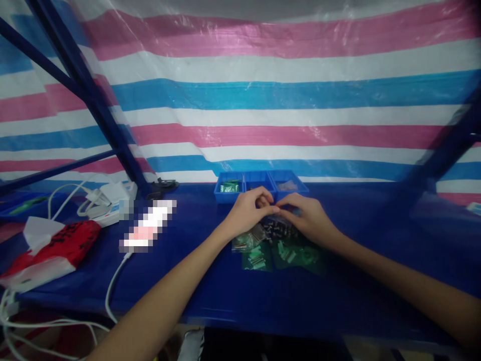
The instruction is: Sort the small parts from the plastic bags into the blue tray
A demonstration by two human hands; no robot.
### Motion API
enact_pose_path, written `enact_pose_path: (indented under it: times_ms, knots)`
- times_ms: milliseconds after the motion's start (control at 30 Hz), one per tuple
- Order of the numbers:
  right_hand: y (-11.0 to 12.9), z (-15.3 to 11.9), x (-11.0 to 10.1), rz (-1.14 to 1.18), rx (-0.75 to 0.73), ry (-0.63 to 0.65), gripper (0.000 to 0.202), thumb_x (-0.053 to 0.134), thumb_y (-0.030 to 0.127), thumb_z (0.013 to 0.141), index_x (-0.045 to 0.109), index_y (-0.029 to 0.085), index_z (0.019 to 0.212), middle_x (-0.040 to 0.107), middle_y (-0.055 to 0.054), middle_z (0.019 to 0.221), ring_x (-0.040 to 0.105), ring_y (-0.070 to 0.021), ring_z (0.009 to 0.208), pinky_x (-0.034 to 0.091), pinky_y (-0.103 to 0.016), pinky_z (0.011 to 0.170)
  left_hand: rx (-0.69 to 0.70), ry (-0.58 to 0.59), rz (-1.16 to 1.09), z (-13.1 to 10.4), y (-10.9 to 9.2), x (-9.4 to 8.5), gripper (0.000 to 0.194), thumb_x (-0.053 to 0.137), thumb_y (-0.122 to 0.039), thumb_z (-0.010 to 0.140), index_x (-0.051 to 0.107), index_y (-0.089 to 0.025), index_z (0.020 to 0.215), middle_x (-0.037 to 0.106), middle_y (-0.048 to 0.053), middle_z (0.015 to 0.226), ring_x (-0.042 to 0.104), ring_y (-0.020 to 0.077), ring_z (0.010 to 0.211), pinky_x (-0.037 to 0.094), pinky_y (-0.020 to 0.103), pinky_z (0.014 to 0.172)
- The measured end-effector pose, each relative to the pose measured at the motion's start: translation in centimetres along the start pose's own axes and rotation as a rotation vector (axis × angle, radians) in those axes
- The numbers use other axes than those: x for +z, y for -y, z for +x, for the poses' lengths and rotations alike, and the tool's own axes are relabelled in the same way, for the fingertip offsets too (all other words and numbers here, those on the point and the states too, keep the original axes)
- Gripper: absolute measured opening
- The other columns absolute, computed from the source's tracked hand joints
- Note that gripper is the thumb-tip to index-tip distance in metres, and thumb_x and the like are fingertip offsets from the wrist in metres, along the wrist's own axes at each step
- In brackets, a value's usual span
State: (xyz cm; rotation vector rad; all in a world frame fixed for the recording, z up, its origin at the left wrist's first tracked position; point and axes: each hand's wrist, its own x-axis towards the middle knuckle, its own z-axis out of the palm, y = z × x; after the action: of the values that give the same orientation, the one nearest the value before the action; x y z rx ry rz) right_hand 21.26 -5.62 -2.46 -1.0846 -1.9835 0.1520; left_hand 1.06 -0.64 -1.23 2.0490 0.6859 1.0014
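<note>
My left hand and my right hand meet at the fingertips above the middle of the blue table. Thumb and fingers are pinched together on each hand; whatever lies between them is too small to make out. Beneath the hands are a clear bag with thin metallic pieces, a scatter of small dark and silvery parts, and green bags with pale pieces. Just behind the hands stands a blue three-compartment tray, with green packets in its left compartment and pinkish pieces in its right.
On the left lie a red tissue pack, a white power strip with cables, and a blurred-out bright device on a white cable. A small black object sits at the back. Blue frame bars and a striped sheet rise behind.
</note>
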Motion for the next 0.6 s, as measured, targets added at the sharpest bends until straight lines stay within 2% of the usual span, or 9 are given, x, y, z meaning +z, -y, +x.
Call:
enact_pose_path:
  times_ms: [133, 267, 467, 600]
  knots:
    - [0.1, -0.05, 0.03, -0.009, 0.002, 0.006, 0.009, 0.063, 0.027, 0.095, 0.07, 0.022, 0.092, 0.074, -0.003, 0.088, 0.065, -0.0198, 0.083, 0.047, -0.033, 0.075, -0.003, 0.016, -0.009, 0.04, -0.35, -0.2, 0.015, 0.076, -0.029, 0.085, 0.066, -0.018, 0.088, 0.066, -0.001, 0.077, 0.06, 0.013, 0.072, 0.047, 0.027, 0.068]
    - [0.19, -0.09, 0.13, -0.023, 0.045, 0.009, 0.016, 0.06, 0.032, 0.097, 0.07, 0.02, 0.092, 0.073, -0.003, 0.087, 0.065, -0.019, 0.078, 0.046, -0.032, 0.072, 0.0, 0.019, 0.041, 0.1, -0.64, -0.22, 0.011, 0.074, -0.027, 0.087, 0.07, -0.019, 0.095, 0.069, 0.001, 0.081, 0.062, 0.0143, 0.075, 0.048, 0.028, 0.069]
    - [0.53, 0.04, 0.02, -0.027, 0.036, -0.006, 0.019, 0.057, 0.03, 0.098, 0.068, 0.02, 0.086, 0.071, -0.002, 0.082, 0.063, -0.0173, 0.075, 0.044, -0.03, 0.07, -0.033, 0.056, 0.014, 0.13, -0.36, -0.08, 0.008, 0.063, -0.022, 0.093, 0.069, -0.018, 0.096, 0.068, 0.002, 0.082, 0.063, 0.0147, 0.074, 0.05, 0.029, 0.072]
    - [0.92, 0.11, -0.01, -0.027, 0.05, -0.04, 0.017, 0.061, 0.031, 0.097, 0.067, 0.02, 0.084, 0.069, 0.0, 0.077, 0.061, -0.0147, 0.069, 0.042, -0.027, 0.065, -0.05, 0.073, 0.002, -0.01, 0.0, 0.2, 0.007, 0.067, -0.022, 0.09, 0.069, -0.017, 0.095, 0.066, 0.002, 0.082, 0.06, 0.0135, 0.076, 0.047, 0.026, 0.07]
